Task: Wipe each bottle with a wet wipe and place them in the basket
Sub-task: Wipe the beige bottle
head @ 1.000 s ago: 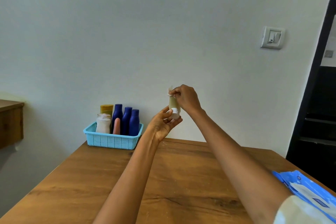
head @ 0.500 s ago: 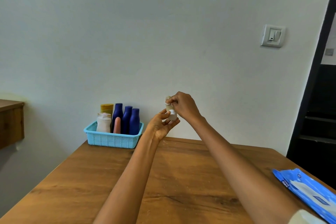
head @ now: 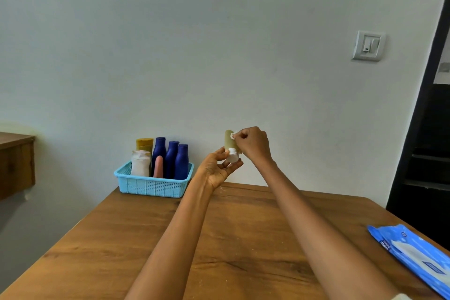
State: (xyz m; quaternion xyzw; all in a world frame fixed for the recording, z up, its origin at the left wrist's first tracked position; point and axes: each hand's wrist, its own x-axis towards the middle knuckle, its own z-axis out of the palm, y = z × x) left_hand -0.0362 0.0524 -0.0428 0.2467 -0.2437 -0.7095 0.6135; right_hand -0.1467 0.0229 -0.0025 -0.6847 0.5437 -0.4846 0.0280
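Note:
A small olive-green bottle point(head: 229, 141) with a white cap pointing down is held up above the far side of the wooden table point(head: 233, 246). My left hand point(head: 217, 167) grips it at the cap end. My right hand point(head: 253, 144) presses a small white wet wipe point(head: 234, 134) against the bottle's upper side. A light blue basket point(head: 151, 185) stands at the table's far left corner, holding three dark blue bottles point(head: 173, 158), a yellow bottle point(head: 145, 144), a white bottle point(head: 140, 162) and a pink one point(head: 158, 166).
A blue pack of wet wipes point(head: 414, 253) lies at the table's right edge. A white wall with a light switch point(head: 368, 45) is behind the table. A wooden cabinet point(head: 15, 164) is at the left and a dark doorway point(head: 428, 143) at the right.
My right hand slid down the bottle with the wipe, then back up to its top end. My left hand kept its grip on the cap end.

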